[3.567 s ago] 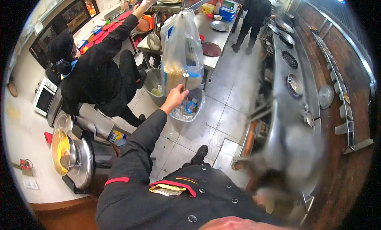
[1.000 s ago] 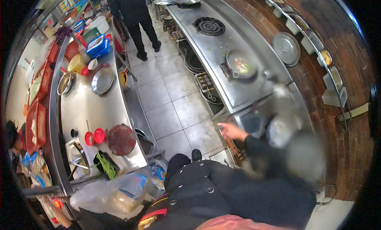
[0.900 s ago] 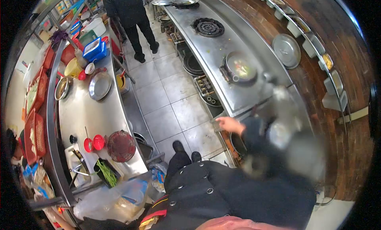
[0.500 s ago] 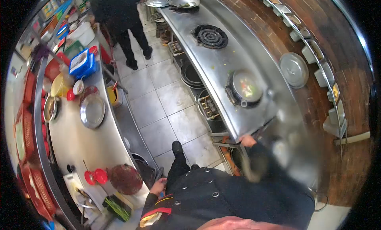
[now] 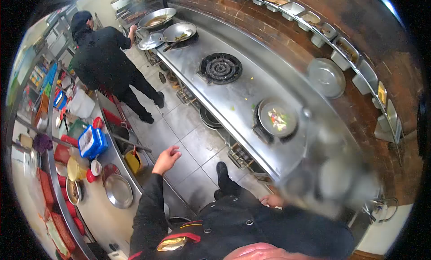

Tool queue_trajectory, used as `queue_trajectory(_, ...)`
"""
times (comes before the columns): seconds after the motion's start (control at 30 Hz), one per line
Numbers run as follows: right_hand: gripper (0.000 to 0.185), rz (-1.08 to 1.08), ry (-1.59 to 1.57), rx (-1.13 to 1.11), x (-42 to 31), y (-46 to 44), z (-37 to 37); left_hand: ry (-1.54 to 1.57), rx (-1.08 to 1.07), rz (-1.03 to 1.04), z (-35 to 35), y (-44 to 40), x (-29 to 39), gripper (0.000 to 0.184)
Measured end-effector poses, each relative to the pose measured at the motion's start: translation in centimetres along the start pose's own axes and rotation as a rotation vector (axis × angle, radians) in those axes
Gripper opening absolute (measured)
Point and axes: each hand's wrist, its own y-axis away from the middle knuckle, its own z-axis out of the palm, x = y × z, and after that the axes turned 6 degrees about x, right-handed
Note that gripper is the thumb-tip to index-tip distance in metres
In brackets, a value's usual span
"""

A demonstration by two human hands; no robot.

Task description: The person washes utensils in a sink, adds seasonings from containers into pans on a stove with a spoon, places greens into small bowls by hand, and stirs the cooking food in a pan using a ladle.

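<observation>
Above the floor between the two counters, my left hand (image 5: 166, 160) is raised with its fingers apart and nothing in it. My right hand (image 5: 272, 200) hangs low beside my body, near the stove counter's front edge (image 5: 251, 159); its fingers are partly hidden, and I cannot make out whether it holds anything. On the right stove burner sits a pan (image 5: 278, 117) with chopped colourful pieces in it. A bare black burner (image 5: 220, 68) lies farther along the counter.
A co-worker in black (image 5: 107, 62) stands at the far end near a wok (image 5: 179, 32). The left counter carries a blue container (image 5: 92, 142), a yellow tub (image 5: 77, 168) and a metal plate (image 5: 118, 191). Metal bins (image 5: 345, 53) line the brick wall. A blur covers the lower right.
My left hand has risen from beside my body to over the aisle. My right hand has come away from the counter corner. The view has shifted, showing more of the co-worker and the far woks.
</observation>
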Motion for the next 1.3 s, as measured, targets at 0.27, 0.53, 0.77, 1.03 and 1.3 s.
queue_trajectory(0.27, 0.052, -0.271, 0.193, 0.010, -20.4, -7.7, -4.9, -0.176, 0.085, 0.059, -3.0, -15.3, -5.2, 0.038)
queue_trajectory(0.53, 0.034, -0.931, 0.539, 0.589, -53.4, -1.4, -13.7, -0.173, -0.205, -0.389, -1.6, -8.9, -24.4, 0.034)
queue_trajectory(0.77, 0.040, -1.349, 0.588, 1.175, -80.0, 8.4, -22.6, -0.083, -0.390, -0.575, -5.0, -18.2, -31.8, 0.025)
queue_trajectory(1.03, 0.059, -0.561, 0.388, 1.515, -99.4, 10.3, -31.8, 0.382, -0.359, -0.556, -11.8, -41.0, -31.2, 0.015)
queue_trajectory(1.3, 0.027, -0.232, 0.739, 1.894, -101.6, 10.0, -40.3, 0.497, -0.451, -0.450, -14.9, -55.7, -20.1, 0.024)
